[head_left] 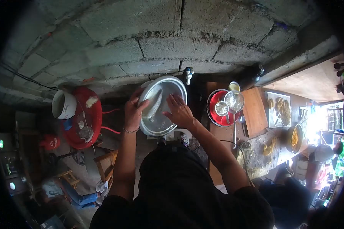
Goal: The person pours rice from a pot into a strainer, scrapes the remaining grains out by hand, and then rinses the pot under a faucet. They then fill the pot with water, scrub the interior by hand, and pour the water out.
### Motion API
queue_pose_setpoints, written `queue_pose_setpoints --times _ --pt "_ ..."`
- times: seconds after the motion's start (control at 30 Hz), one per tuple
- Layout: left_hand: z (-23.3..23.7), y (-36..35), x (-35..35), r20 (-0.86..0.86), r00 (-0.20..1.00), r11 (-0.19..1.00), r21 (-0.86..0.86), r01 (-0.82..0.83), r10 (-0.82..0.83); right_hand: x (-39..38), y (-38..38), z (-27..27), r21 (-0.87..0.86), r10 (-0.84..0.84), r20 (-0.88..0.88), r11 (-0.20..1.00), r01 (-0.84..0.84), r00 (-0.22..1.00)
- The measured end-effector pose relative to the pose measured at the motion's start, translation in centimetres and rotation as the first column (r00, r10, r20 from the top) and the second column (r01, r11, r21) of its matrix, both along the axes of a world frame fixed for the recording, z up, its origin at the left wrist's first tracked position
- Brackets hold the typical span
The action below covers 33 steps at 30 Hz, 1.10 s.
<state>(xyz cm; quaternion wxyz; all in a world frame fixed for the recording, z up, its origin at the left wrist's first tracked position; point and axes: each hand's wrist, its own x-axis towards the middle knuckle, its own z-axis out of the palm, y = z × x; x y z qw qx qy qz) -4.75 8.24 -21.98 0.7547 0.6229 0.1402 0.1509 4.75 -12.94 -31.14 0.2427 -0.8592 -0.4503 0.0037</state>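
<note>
Left hand: the left hand (133,111) holds the left rim of a round silver metal basin (161,124); the thumb lies over the edge to the inside and the other fingers are closed behind the rim, so the hand is clamped on it
Wrist: a thin bracelet (130,131) sits on the left wrist, just below the hand
Right hand: the right hand (178,110) is inside the basin, the palm down and the fingers stretched flat and a little apart on the metal; it clasps nothing
Basin: it is in front of the person's chest, tilted so that its open side faces the camera, and it is just below a small tap (188,74) on the grey block wall (160,45)
Inside the basin: a pale long piece (153,102) lies on the upper left part, between the two hands; what it is I cannot tell
Left side: a red round plastic tub (94,118) is on the ground, apart from the basin, and a white bucket (63,104) stands on its left edge
Right side: on a wooden table (214,137) there is a red round plate (217,97) with two small metal bowls (234,100) on it; further right are a brown wooden cutting board (255,110), a flat tray with fried pieces (279,108) and a dark pot with yellow food (295,138)
</note>
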Motion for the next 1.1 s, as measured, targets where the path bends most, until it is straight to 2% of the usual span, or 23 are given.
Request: queue_pose_setpoints --times 0.07,0.13,0.17,0.2,0.27,0.3,0.4,0.43,0.5,0.53,0.67,0.7,0.77,0.8,0.83,0.87,0.9,0.93,1.03,1.1 --pt "2.2 -1.3 -0.3 0.072 0.996 0.999 -0.033 -0.04 0.043 0.6 0.2 0.4 -0.089 0.027 0.084 0.996 -0.019 0.996" --pt "3.5 -1.5 -0.5 0.212 0.976 0.986 0.141 -0.084 0.053 -0.1 0.6 1.7 -0.183 0.036 0.169 0.983 -0.005 0.985" --pt "3.8 -1.6 -0.8 0.275 0.96 0.968 0.221 -0.118 0.055 -0.5 0.8 1.6 -0.154 0.013 0.217 0.988 0.021 0.976" --pt "3.9 -1.9 -1.0 0.308 0.949 0.965 0.224 -0.134 0.061 -0.6 1.1 2.5 -0.162 0.052 0.001 0.985 -0.051 0.999" --pt "4.2 -2.3 -1.4 0.37 0.927 0.959 0.233 -0.158 0.063 -1.0 1.8 4.9 -0.138 0.109 -0.426 0.973 -0.184 0.898" --pt "4.1 -2.4 -1.6 0.364 0.927 0.971 0.171 -0.166 0.094 -2.2 1.7 5.7 0.081 0.162 -0.573 0.987 -0.141 0.804" --pt "4.2 -2.4 -2.1 0.328 0.933 0.985 0.026 -0.169 0.151 -1.0 2.0 9.6 -0.251 -0.141 -0.807 0.961 -0.118 0.573" --pt "4.5 -2.4 -2.4 0.306 0.939 0.986 0.005 -0.167 0.157 -1.1 1.6 12.7 -0.094 -0.038 -0.756 0.994 -0.05 0.653" --pt "5.3 -2.7 -3.1 0.281 0.944 0.985 -0.058 -0.161 0.17 0.0 2.1 10.1 -0.033 -0.103 -0.387 0.995 0.098 0.916" --pt "6.1 -3.1 -3.3 0.282 0.944 0.984 -0.096 -0.148 0.17 0.0 2.2 9.7 0.025 -0.157 -0.171 0.986 0.164 0.973" --pt "4.7 -3.3 -2.6 0.396 0.895 0.978 -0.113 -0.173 0.204 -1.9 4.0 6.7 -0.173 -0.138 -0.343 0.981 0.082 0.929" --pt "4.8 -3.0 -2.7 0.382 0.901 0.978 -0.125 -0.168 0.204 -1.2 4.7 7.4 -0.217 0.114 -0.523 0.941 -0.262 0.845" --pt "4.9 -2.1 -3.2 0.348 0.914 0.975 -0.148 -0.165 0.208 -1.4 4.3 8.5 -0.133 0.135 -0.558 0.959 -0.249 0.819" --pt "4.8 -1.5 -3.5 0.332 0.924 0.973 -0.187 -0.133 0.19 -2.1 3.9 10.8 -0.089 0.146 -0.58 0.967 -0.24 0.801" --pt "4.5 -1.0 -3.7 0.313 0.935 0.969 -0.227 -0.098 0.168 -1.1 4.2 14.4 -0.173 0.059 -0.672 0.957 -0.234 0.738" --pt "4.4 -0.6 -3.7 0.297 0.944 0.962 -0.266 -0.061 0.142 -0.4 3.8 13.3 -0.006 0.216 -0.493 0.968 -0.252 0.843" --pt "4.5 -0.4 -3.7 0.31 0.944 0.97 -0.24 -0.039 0.114 -0.1 3.8 13.8 0.132 0.301 -0.239 0.952 -0.277 0.923" --pt "4.6 -0.4 -3.6 0.322 0.943 0.977 -0.213 -0.014 0.084 0.1 4.5 14.9 0.132 0.206 -0.217 0.975 -0.18 0.954" --pt "6.2 -1.0 -3.5 0.319 0.948 0.975 -0.216 0.054 0.018 -0.4 6.3 13.2 0.07 0.423 -0.034 0.905 -0.42 0.906" --pt "7.2 -0.7 -3.4 0.325 0.946 0.966 -0.247 0.072 0.012 -1.5 5.5 12.0 -0.002 0.519 -0.042 0.855 -0.519 0.854"
